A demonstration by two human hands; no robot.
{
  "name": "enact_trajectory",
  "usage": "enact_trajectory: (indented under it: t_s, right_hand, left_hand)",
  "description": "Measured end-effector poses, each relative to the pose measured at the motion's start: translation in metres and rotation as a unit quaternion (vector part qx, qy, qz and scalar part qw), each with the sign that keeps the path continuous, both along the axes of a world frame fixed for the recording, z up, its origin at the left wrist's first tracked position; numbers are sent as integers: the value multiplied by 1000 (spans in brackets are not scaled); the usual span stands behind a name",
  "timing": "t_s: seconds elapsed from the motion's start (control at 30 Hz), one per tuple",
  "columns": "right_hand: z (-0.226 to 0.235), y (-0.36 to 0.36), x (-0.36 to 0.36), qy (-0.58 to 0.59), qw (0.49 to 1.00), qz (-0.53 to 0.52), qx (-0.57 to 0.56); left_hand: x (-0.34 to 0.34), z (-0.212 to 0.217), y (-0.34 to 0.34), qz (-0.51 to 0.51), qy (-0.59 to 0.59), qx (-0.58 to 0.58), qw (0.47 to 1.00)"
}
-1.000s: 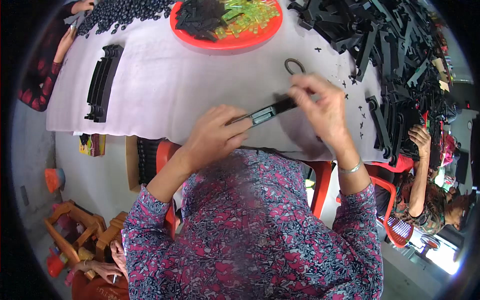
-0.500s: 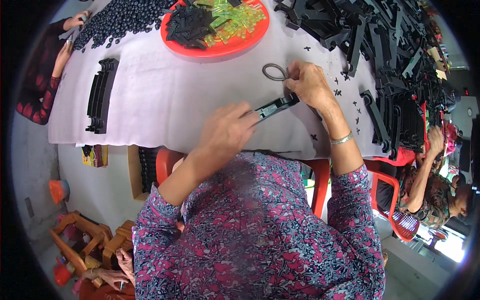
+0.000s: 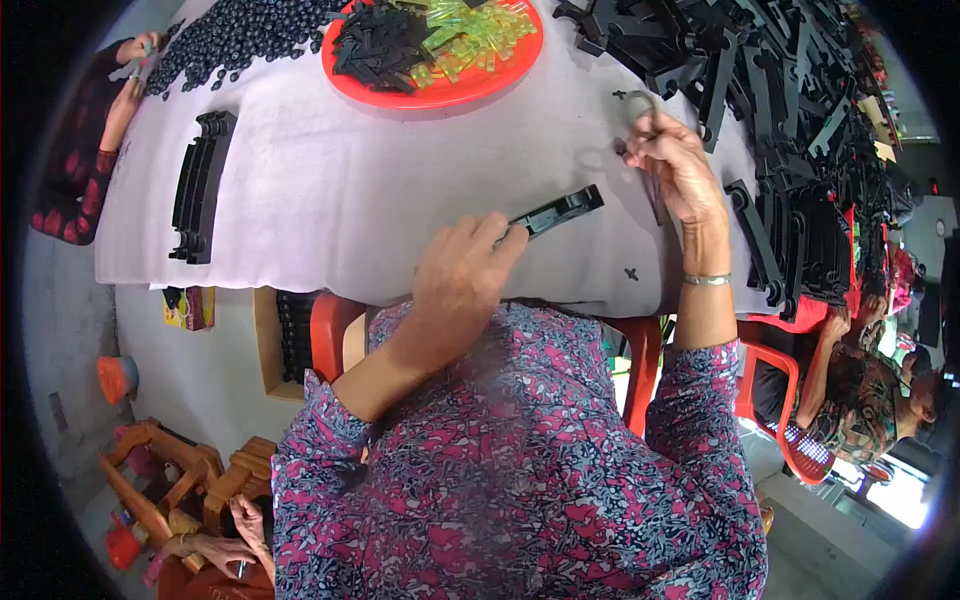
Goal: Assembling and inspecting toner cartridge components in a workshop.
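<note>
In my left hand (image 3: 462, 265) is one end of a black plastic bar (image 3: 553, 212), its far end pointing up and right over the table. The fingers are closed over the near end and hide it. My right hand (image 3: 680, 165), off to the right, grips a pair of scissors (image 3: 642, 103) with a dark looped handle. Its fingers are partly blurred, and the palm covers part of the scissors. Below that hand a small black cross-shaped piece (image 3: 631, 273) lies on the pale tablecloth (image 3: 330, 190).
A red plate (image 3: 440, 98) of black strips and yellow-green clear pieces stands at the back. Small black round parts (image 3: 235, 45) are heaped back left. A black part (image 3: 203, 188) lies left; black plastic parts (image 3: 770, 90) pile up right. Other people sit around.
My right hand has moved right and away from the black bar, carrying the scissors and turning its palm up. The left hand keeps the bar in nearly the same place.
</note>
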State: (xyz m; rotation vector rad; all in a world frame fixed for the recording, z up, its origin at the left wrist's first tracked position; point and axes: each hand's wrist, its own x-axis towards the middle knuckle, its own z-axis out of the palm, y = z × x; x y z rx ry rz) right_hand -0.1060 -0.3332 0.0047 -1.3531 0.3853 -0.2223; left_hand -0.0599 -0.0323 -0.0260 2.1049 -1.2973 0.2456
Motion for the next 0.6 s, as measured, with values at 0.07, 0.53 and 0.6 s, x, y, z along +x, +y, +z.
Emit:
enact_trajectory:
  t_s: [0.07, 0.53, 0.6]
  right_hand:
    - [9, 4, -7, -75, 992, 22, 103]
    - [20, 113, 11, -280, 947, 48, 151]
    - [11, 114, 15, -301, 933, 85, 176]
  left_hand:
    - [0, -1, 0, 2, 3, -6, 1000]
    - [4, -3, 0, -9, -11, 10, 1000]
    - [4, -2, -1, -17, -22, 9, 1000]
